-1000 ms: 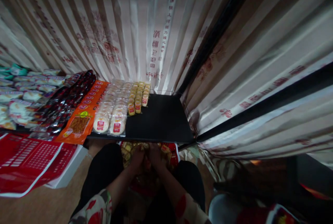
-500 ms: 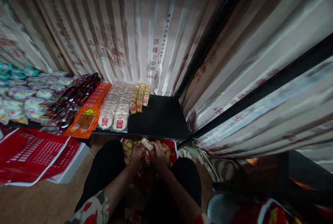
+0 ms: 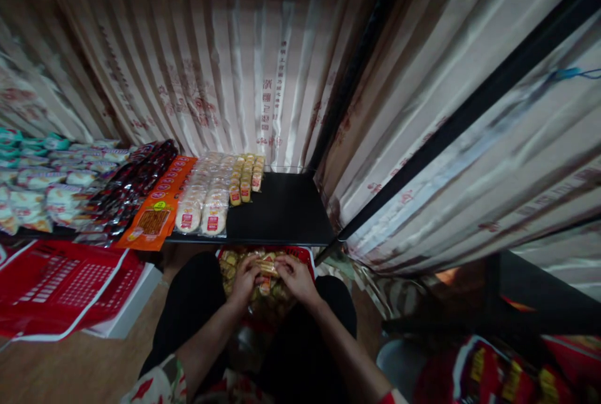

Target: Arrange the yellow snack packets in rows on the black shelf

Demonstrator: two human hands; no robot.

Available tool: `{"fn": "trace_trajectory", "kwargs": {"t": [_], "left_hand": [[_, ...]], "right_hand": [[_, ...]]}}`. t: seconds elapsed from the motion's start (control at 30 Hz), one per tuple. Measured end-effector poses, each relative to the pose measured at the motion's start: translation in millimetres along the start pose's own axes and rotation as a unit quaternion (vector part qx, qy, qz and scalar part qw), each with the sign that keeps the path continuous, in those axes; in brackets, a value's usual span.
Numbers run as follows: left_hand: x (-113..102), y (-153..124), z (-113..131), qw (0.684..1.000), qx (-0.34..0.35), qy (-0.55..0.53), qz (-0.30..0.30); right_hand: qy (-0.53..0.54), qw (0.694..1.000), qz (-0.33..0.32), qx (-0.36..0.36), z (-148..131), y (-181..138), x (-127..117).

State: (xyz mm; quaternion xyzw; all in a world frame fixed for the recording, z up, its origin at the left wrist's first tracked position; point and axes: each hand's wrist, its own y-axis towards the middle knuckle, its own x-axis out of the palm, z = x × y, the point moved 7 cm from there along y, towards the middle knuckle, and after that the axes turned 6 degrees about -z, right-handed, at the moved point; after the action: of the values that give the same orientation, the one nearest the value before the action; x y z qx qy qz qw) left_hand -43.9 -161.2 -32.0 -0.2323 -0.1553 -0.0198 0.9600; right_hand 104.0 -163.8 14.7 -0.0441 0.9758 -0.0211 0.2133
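Between my knees is a red container (image 3: 312,261) holding many small yellow snacks in clear wrappers (image 3: 277,299). My left hand (image 3: 244,280) and my right hand (image 3: 297,279) are over it, close together. Their fingers are closed on the two ends of a clear-wrapped snack pack (image 3: 267,267), which lies roughly level. Just beyond, on the black shelf (image 3: 286,210), similar yellow packs (image 3: 245,181) stand in short rows. Beside these, on the left, are rows of round white wrapped crackers (image 3: 213,216).
Further left on the shelf lie orange packets (image 3: 153,219), dark shiny packets (image 3: 129,194) and white packets (image 3: 32,203). A red bag (image 3: 70,285) hangs below. Black posts (image 3: 451,122) and pleated curtains (image 3: 253,47) border the shelf. Red packages (image 3: 498,372) sit at lower right.
The snack pack between my hands has turned from tilted to nearly level. My hands have spread slightly apart, and the right has shifted a little to the right. The view has swung slightly.
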Motion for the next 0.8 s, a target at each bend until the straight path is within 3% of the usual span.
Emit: {"fn": "trace_trajectory", "kwargs": {"t": [0.33, 0.47, 0.57, 0.67, 0.8], "left_hand": [[8.1, -2.6, 10.1, 0.994, -0.002, 0.105, -0.021], [4.5, 4.9, 29.5, 0.974, 0.037, 0.222, -0.018], [12.3, 6.8, 58.9, 0.927, 0.131, 0.350, -0.038], [23.1, 4.9, 83.5, 0.887, 0.189, 0.418, -0.059], [35.6, 4.7, 100.2, 0.884, 0.220, 0.398, -0.110]], "right_hand": [[-0.032, 0.997, 0.009, 0.075, 7.0, 13.6, -12.4], [-0.104, 0.995, 0.015, 0.000, -10.9, 16.7, -15.7], [-0.114, 0.992, -0.018, -0.057, -25.5, 19.7, -13.2], [-0.048, 0.996, -0.065, -0.038, -25.6, 26.0, -8.3], [0.117, 0.990, -0.080, 0.027, -14.6, 36.5, -6.4]]}}
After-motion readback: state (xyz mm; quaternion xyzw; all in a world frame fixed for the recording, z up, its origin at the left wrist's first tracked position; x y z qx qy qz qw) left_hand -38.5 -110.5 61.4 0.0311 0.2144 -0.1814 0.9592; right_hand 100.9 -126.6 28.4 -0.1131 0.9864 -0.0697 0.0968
